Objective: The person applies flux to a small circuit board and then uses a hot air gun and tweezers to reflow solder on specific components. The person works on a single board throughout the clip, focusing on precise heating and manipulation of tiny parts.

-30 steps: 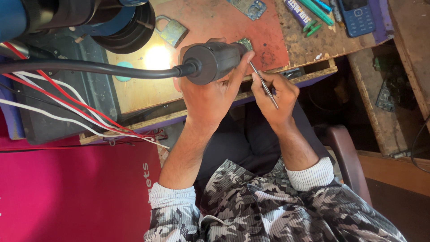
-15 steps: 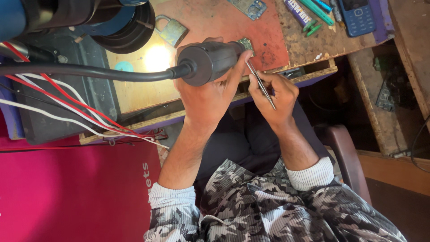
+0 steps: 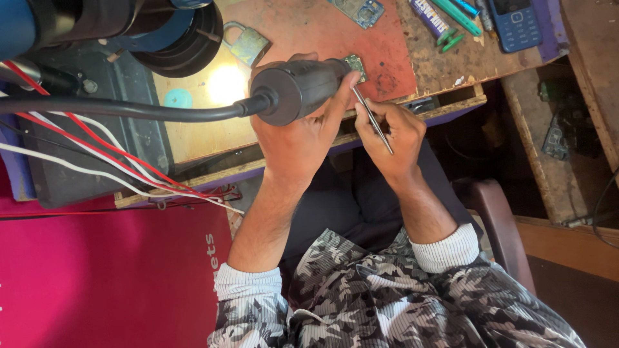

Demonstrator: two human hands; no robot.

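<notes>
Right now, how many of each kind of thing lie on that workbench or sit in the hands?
Circuit boards: 2, one under the tool, one at the top edge
Padlock: 1
Mobile phone: 1
Corded grey tool, left hand: 1
Tweezers, right hand: 1
Total: 6

Bright, even daylight; a hot glare spot [image 3: 225, 84] burns on the surface's left part; near blue cylinder [image 3: 64, 22] blurred; hands sharp.

A single head-worn camera looks steeply down from above the person, close over the forearms. The view appears inverted: the torso lies at the bottom edge, and the workbench [image 3: 309, 138] runs across the top, its near edge crossing mid-frame. No second view shares the scene.
</notes>
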